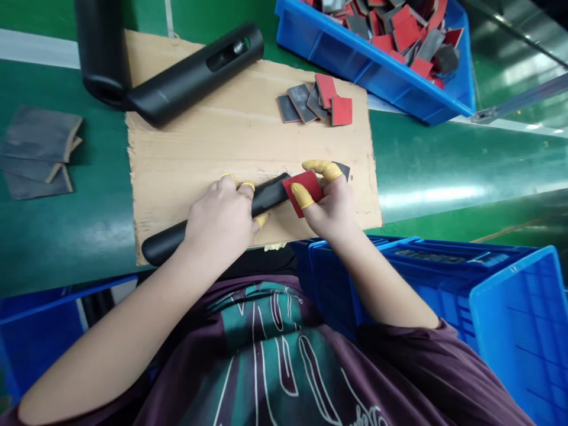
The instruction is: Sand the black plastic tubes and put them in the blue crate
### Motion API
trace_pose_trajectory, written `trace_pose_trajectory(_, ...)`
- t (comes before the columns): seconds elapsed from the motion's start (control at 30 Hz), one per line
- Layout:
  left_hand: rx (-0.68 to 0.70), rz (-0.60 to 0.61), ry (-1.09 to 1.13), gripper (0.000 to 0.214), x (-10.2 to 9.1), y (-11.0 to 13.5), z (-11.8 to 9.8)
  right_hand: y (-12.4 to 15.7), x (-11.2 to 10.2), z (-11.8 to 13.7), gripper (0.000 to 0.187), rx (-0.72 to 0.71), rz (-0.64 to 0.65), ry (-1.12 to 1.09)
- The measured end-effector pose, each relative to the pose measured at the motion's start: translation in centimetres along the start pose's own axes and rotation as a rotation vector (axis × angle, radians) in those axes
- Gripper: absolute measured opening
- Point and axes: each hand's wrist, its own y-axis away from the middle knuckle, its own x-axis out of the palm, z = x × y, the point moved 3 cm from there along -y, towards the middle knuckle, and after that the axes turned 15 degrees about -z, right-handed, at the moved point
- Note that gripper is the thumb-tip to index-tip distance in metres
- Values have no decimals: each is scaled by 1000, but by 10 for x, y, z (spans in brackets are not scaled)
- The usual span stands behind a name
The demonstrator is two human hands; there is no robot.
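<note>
L hand (pixel 219 225) gripping black tube (pixel 268 195); R fingers (pixel 322 170) pinching red pad (pixel 306 190) on tube end.

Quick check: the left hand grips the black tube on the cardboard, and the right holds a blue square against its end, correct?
The square in the right hand is red, not blue, as the head view shows; the rest stands.

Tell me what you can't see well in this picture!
In the head view:
Middle of the black tube: hidden by the left hand.
Dark piece: mostly hidden by the red pad and right hand.
Blue bin: far end cut off by the top edge.
Standing black cylinder: top cut off too.
</note>
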Motion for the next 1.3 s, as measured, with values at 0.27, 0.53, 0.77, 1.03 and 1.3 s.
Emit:
trace_pose_trajectory(0.27, -7, 13, 28, 39, 0, -2, 0, 16, 10, 21, 27, -60, -108, 59)
trace_pose_trajectory(0.53, -7, 32, 25, 40, 1, -2, 0, 19, 14, 18, 21, -73, -178, 27)
trace_pose_trajectory(0.77, -3, 29, 23, 40, 2, -2, 1, 22, 16, 18, 15, -85, -184, -25)
trace_pose_trajectory(1.03, -5, 15, 7, 39, 6, -2, 1, 22, 17, 21, 12, -49, -170, -25)
trace_pose_trajectory(1.3, -10, 3, 26, 38, 4, -2, -1, 24, 18, 20, 13, -16, -146, -91)
